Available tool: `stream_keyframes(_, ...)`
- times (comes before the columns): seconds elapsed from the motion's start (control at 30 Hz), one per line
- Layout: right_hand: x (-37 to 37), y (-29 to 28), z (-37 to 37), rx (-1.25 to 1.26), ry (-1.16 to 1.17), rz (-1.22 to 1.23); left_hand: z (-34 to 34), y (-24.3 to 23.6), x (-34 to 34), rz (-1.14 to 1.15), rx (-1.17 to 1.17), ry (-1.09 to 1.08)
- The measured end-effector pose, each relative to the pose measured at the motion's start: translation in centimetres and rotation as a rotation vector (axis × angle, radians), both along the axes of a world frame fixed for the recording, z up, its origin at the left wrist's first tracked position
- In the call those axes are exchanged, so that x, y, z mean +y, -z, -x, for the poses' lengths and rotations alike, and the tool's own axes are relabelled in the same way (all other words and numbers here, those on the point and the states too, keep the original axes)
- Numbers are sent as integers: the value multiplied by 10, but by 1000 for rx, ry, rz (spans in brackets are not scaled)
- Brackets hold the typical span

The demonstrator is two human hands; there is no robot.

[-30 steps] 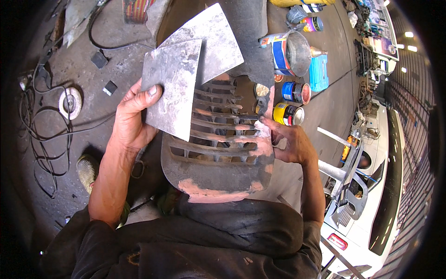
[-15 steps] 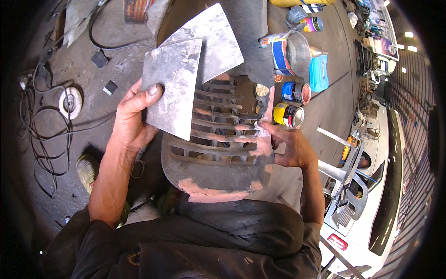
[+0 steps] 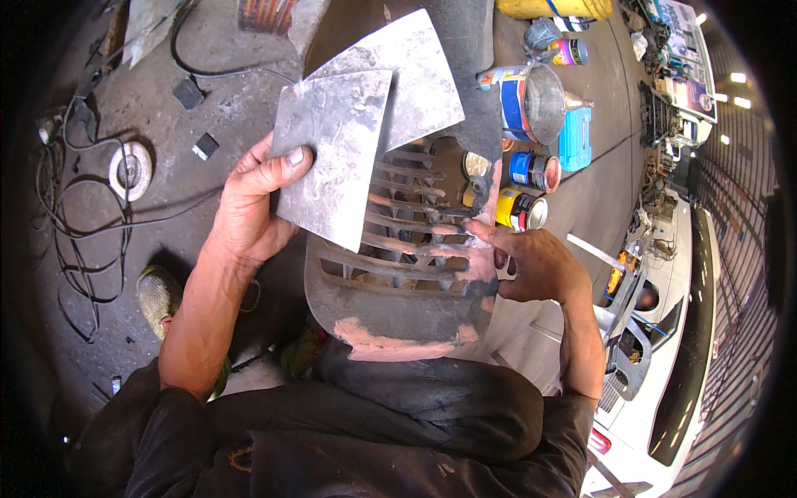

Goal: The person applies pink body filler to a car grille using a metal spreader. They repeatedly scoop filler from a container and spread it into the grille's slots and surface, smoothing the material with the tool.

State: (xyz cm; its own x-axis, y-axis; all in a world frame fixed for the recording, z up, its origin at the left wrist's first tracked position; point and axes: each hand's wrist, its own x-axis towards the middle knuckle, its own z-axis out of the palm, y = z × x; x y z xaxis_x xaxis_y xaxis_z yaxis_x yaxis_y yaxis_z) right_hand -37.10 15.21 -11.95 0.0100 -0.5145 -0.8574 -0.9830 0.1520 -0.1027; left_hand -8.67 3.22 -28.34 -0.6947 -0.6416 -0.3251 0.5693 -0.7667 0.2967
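Note:
My left hand (image 3: 253,212) is closed on two thin metal plates, its thumb flat on the near plate (image 3: 336,158). The far plate (image 3: 419,79) fans out behind it toward the upper right. Both are smeared grey and cover part of a dark slatted grille (image 3: 382,311) that rests over my lap. Pinkish filler (image 3: 398,342) coats patches of the grille's near edge and right side. At that right side my right hand (image 3: 544,261) has its fingers curled, the fingertips pressed on the filler-covered rim. Its thumb side is partly shadowed.
Beyond the right rim stand a yellow can (image 3: 523,209), a blue can (image 3: 534,170), a large metal bucket (image 3: 531,104) and a bright blue case (image 3: 574,139). Loose cables (image 3: 79,241) and a round pale disc (image 3: 130,171) lie on the left floor. A white vehicle (image 3: 685,332) stands right.
The whole view has shifted slightly, with things sitting farther right. My left hand and the plates have moved a little rightward over the grille. My right wrist has swung outward, fingertips still on the rim.

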Motion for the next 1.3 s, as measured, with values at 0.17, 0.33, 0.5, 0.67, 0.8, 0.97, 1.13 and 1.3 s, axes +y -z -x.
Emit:
stream_keyframes(0.17,13,0,3,-89,110,24,1,-2,1,-30,20,9)
stream_keyframes(0.33,22,0,3,-115,256,66,0,-3,0,-32,23,7)
stream_keyframes(0.5,21,2,2,-80,167,-1,0,-2,0,-32,8,12)
stream_keyframes(0.67,5,6,-3,-112,89,-31,1,0,1,-20,4,-6)
stream_keyframes(0.8,-2,4,-4,-80,94,-58,1,0,1,-14,-16,-10)
stream_keyframes(0.97,-2,-8,0,-84,145,-44,1,-1,0,-22,-11,8)
stream_keyframes(1.13,-3,-7,4,-151,164,-112,1,-3,0,-58,47,-4)
stream_keyframes(1.3,-5,1,13,-252,279,-167,2,-5,0,-88,76,-14)
